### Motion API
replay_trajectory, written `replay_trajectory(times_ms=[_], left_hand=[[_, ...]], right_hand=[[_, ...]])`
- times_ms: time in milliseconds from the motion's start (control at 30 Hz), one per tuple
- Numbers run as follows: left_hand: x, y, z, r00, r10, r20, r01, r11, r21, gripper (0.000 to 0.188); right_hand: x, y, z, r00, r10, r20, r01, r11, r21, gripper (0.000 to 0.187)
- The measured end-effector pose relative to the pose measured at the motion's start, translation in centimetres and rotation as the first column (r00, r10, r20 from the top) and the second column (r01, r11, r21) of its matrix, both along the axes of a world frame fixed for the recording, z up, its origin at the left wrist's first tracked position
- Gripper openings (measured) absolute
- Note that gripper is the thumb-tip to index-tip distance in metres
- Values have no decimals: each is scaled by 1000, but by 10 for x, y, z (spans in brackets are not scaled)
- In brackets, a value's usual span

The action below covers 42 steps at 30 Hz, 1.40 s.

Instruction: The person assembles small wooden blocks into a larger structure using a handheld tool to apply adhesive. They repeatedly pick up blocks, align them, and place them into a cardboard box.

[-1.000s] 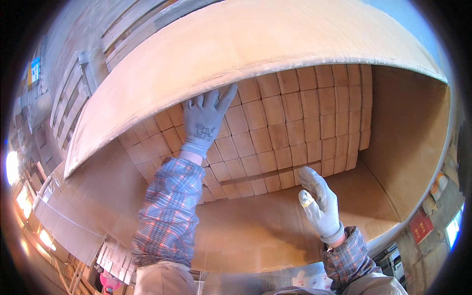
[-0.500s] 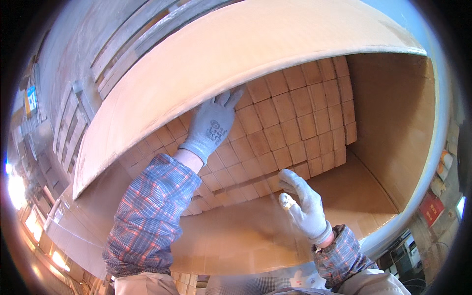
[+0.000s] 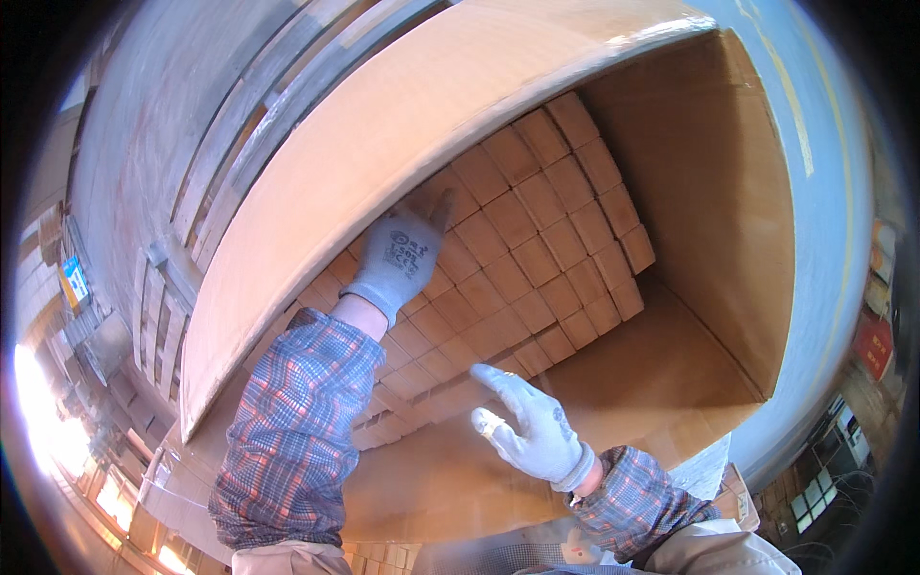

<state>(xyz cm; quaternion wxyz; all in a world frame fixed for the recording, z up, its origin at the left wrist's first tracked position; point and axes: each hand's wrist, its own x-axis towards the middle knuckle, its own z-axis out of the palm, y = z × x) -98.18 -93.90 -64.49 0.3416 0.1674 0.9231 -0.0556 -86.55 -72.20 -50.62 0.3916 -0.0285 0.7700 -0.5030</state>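
A large cardboard box point(image 3: 709, 192) stands open before me, holding several tightly packed rows of light brown blocks point(image 3: 537, 259), of wood by their look. My left hand point(image 3: 398, 254), in a pale grey glove with dark print, reaches in over the stack. Its fingers are stretched out against the blocks beneath the far wall, with the fingertips in shadow. Nearer to me, my right hand point(image 3: 532, 426) hovers over the box's inner floor, beside the lower edge of the stack. It wears a matching glove; thumb and fingers are apart with nothing between them.
Wooden pallets point(image 3: 259, 134) lie on the grey floor beyond the box's far wall. At the right stands a red object point(image 3: 872, 345) near other clutter. More light brown blocks point(image 3: 383, 556) show below the box's near edge.
The view has turned, so the box sits tilted differently. My right hand has moved left, closer to the lower rows of blocks. My left hand stays at the stack.
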Motion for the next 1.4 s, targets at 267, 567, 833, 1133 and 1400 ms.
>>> replay_trajectory(times_ms=[267,567,833,1133,1400], left_hand=[[-37,47,11,982,135,132,-123,988,-95,72],[-69,95,3,880,-439,-181,368,871,-326,49],[-90,97,-18,836,-529,-147,474,830,-292,51],[-116,108,13,934,-311,-175,322,946,38,58],[-103,157,21,990,137,-12,-133,974,182,73]], right_hand=[[0,5,2,999,-52,-10,52,997,-53,52],[4,8,3,993,-69,93,77,993,-92,55],[-1,10,5,986,-135,99,148,980,-132,53],[2,12,0,977,-164,140,187,967,-171,57],[-2,13,-13,960,-146,238,168,983,-76,61]])
